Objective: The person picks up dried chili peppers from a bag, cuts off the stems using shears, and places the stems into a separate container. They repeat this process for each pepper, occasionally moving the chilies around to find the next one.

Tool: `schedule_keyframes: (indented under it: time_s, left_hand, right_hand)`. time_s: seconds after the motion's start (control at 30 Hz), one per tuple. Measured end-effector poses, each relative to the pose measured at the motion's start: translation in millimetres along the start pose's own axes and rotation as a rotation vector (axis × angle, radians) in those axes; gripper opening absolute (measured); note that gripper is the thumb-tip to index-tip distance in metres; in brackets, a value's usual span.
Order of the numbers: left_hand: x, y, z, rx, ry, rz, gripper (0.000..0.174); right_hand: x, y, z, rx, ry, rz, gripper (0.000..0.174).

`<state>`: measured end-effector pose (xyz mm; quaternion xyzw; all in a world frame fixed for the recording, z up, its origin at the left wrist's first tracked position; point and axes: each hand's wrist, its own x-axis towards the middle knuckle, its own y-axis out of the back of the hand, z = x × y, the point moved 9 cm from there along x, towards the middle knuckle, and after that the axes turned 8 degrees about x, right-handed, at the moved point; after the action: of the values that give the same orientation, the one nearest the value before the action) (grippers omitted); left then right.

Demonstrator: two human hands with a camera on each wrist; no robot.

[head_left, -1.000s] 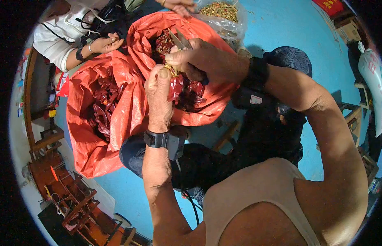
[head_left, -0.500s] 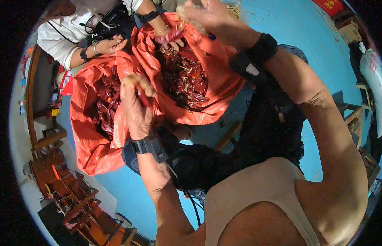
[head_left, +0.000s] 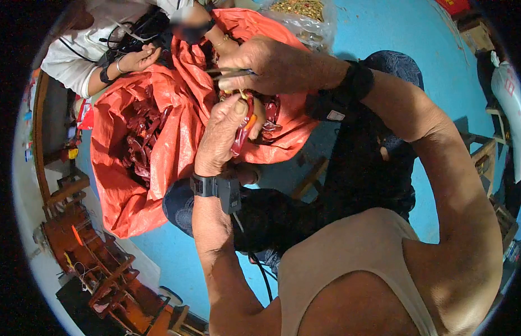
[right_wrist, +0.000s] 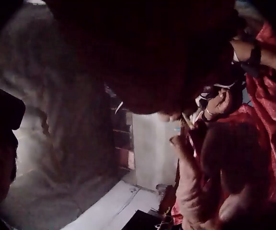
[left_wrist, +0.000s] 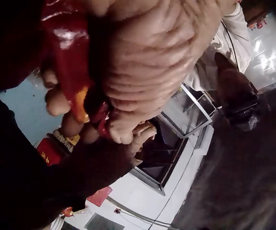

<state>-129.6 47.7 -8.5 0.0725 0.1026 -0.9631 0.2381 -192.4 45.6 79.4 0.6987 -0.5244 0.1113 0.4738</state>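
Left hand: it pinches red chillies by their stems, above the near-left edge of the right orange sack.
Right hand: it grips scissors just beside these stems, blades toward the left.
Between hands: near; whether they touch, I cannot tell.
Left orange sack: more chillies lie inside its rim.

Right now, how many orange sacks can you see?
2, both holding red chilies: the left orange sack in the head view, and the right orange sack beside it, partly behind the right hand. Others may be hidden.
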Motion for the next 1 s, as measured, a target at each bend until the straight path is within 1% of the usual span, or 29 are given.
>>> schedule_keyframes:
  time_s: [0.03,0.07,0.1,0.13,0.17,0.2,0.23,0.27,0.3,0.33,0.37,0.4,0.43,0.47,0.5,0.53,0.57,0.6,0.63,0.7,0.73,0.77,0.8,0.83,0.87,0.9,0.97,1.0]
  left_hand:
    - [1.3,-4.4,-0.3,-0.001,0.006,-0.004,0.038]
    - [2.5,3.0,5.7,0.043,-0.044,0.154,0.036]
    - [1.0,12.6,12.1,0.087,-0.097,0.312,0.035]
    - [4.0,15.3,14.6,0.101,-0.159,0.318,0.032]
    - [8.6,16.5,12.0,0.1,-0.161,0.315,0.032]
    - [8.0,21.9,21.7,0.249,-0.269,0.406,0.03]
    - [4.1,21.2,35.6,0.401,-0.376,0.495,0.028]
    - [-2.2,20.8,42.4,0.44,-0.343,0.597,0.022]
    - [-1.4,21.0,43.7,0.442,-0.347,0.595,0.022]
    - [-12.4,19.0,63.3,0.701,-0.519,0.727,0.019]
    - [-25.2,10.6,80.5,0.961,-0.692,0.852,0.016]
    - [-39.6,-7.0,94.9,1.152,-0.896,0.784,0.014]
    - [-53.1,-8.3,99.6,1.093,-0.948,0.78,0.013]
    - [-53.9,7.1,95.0,0.966,-0.813,0.792,0.012]
    - [-54.9,24.0,85.7,0.835,-0.672,0.821,0.012]
    - [-55.3,33.2,81.4,0.832,-0.597,0.843,0.012]
    - [-55.6,42.9,76.7,0.835,-0.514,0.86,0.012]
    - [-55.3,43.9,79.1,0.858,-0.547,0.817,0.012]
    - [-57.7,49.8,79.5,0.912,-0.531,0.839,0.01]
    - [-62.9,61.0,81.4,1.013,-0.456,0.913,0.011]
    - [-70.4,75.1,82.9,1.045,-0.45,0.98,0.013]
    - [-83.6,80.4,97.8,1.208,-0.593,1.11,0.014]
    - [-96.7,91.6,108.8,1.218,-0.547,1.221,0.015]
    - [-112.7,114.2,110.5,1.279,-0.501,1.337,0.018]
    - [-122.1,132.8,109.8,1.275,-0.413,1.347,0.029]
    - [-129.1,144.2,113.5,1.767,-0.242,1.45,0.041]
    - [-133.0,145.5,108.2,1.976,-0.177,1.606,0.047]
    - [-121.5,142.4,105.3,1.956,-0.295,1.487,0.043]
  right_hand:
    - [-1.5,6.4,6.9,0.012,-0.066,0.084,0.027]
    - [-3.3,12.7,14.1,0.02,-0.131,0.166,0.027]
    - [-3.3,10.7,16.9,0.016,-0.134,0.167,0.027]
    - [-4.3,12.7,27.0,0.132,-0.217,0.235,0.028]
    - [-7.2,14.8,37.0,0.248,-0.297,0.301,0.029]
    - [-16.4,6.0,60.4,0.466,-0.551,0.295,0.03]
    - [-15.1,4.3,60.7,0.465,-0.55,0.295,0.03]
    - [-17.7,0.9,67.8,0.517,-0.638,0.332,0.029]
    - [-22.0,-0.8,74.0,0.567,-0.725,0.37,0.028]
    - [-24.4,10.7,78.4,0.564,-0.722,0.374,0.028]
    - [-17.2,31.5,74.0,0.304,-0.541,0.199,0.027]
    - [-14.8,47.2,67.8,0.042,-0.359,0.031,0.027]
    - [-14.9,46.5,55.6,-0.225,-0.181,-0.132,0.026]
    - [-20.7,70.0,83.8,0.328,-0.466,0.307,0.026]
    - [-39.5,64.8,115.4,0.9,-0.722,0.729,0.027]
    - [-42.3,54.4,129.8,1.087,-0.814,0.634,0.024]
    - [-40.8,43.4,128.8,1.279,-0.905,0.534,0.023]
    - [-49.6,49.6,133.3,1.095,-1.003,0.552,0.019]
    - [-47.9,48.1,135.7,1.11,-0.994,0.561,0.019]
    - [-59.1,62.5,157.9,0.899,-1.09,0.597,0.02]
    - [-73.5,65.4,192.2,1.014,-1.127,0.723,0.022]
    - [-80.1,74.0,207.8,1.012,-1.133,0.726,0.022]
    - [-91.7,88.3,219.0,0.897,-1.138,0.759,0.021]
    - [-103.1,97.3,222.1,0.783,-1.144,0.791,0.02]
    - [-95.0,98.2,202.2,0.749,-1.116,0.715,0.015]
    - [-88.7,91.5,200.1,0.749,-1.12,0.717,0.015]
    - [-87.3,83.6,198.8,0.795,-1.162,1.085,0.012]
    - [-77.4,72.6,192.0,0.89,-1.14,0.993,0.012]
